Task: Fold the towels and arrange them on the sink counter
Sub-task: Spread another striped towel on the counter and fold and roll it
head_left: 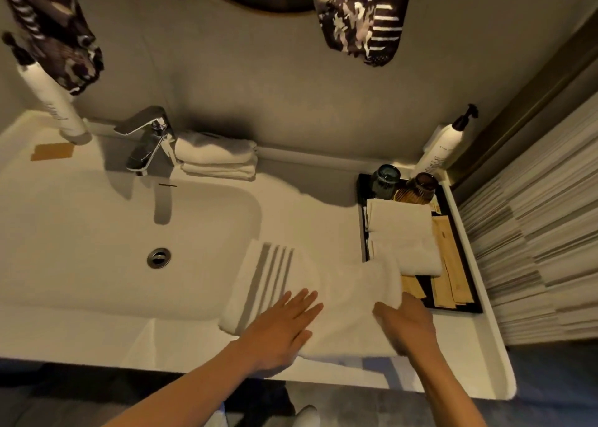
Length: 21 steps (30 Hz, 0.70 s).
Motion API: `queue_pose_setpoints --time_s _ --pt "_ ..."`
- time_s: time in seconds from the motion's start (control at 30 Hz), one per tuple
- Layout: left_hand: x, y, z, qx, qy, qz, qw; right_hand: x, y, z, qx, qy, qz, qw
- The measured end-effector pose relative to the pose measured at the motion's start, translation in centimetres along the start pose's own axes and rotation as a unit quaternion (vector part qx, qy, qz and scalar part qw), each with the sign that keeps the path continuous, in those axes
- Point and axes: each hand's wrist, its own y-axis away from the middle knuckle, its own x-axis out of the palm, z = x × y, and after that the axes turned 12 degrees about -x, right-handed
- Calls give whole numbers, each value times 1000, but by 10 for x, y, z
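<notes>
A white towel [349, 294] with a ribbed stripe band lies spread on the white sink counter [323, 213], its left end hanging over the basin's right edge. My left hand [281, 329] rests flat on it, fingers apart and extended. My right hand [407, 326] lies palm down on the towel's right part, its fingertips at or under the towel's right edge; whether it pinches the cloth I cannot tell. A stack of folded white towels [216, 158] sits behind the basin beside the tap. Two more folded white towels [404, 236] lie on the black tray [472, 278].
The basin [113, 242] with drain fills the left. A chrome tap [145, 138] stands behind it. The tray holds two dark cups [404, 184] and tan packets. Pump bottles stand at far left [55, 103] and far right [443, 148]. Patterned cloths hang above.
</notes>
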Motion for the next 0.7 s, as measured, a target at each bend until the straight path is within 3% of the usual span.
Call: queue_pose_setpoints --time_s 0.17,0.27,0.3,0.33,0.37,0.4,0.43,0.5,0.53,0.6,0.63,0.7 --pt "12 14 26 -39 95 -68 992 -21 16 15 -7 113 -7 994" --pt "5 17 20 -91 250 -30 964 -1 27 49 -80 185 4 980" --pt "-6 17 9 -140 375 -13 916 13 31 64 -116 207 12 971" --pt "-19 13 1 -204 518 -1 831 31 34 79 -155 215 25 964" --pt "-34 8 -5 -253 645 5 721 49 37 94 -188 195 49 961" --pt "-46 5 -4 -297 720 -10 627 69 43 105 -209 144 91 963" --pt "-56 3 4 -323 762 -40 560 85 46 113 -219 73 147 962" --pt "-71 6 24 -369 772 -61 515 108 52 110 -236 -48 249 938" --pt "-74 9 35 -385 740 -53 549 114 51 101 -253 -73 255 931" --pt "-69 17 47 -405 578 -77 704 117 45 76 -281 -75 177 940" --pt "-61 24 49 -399 463 -125 782 119 41 64 -293 -46 116 948" --pt "-46 32 49 -301 263 -227 888 128 31 46 -361 51 5 931"
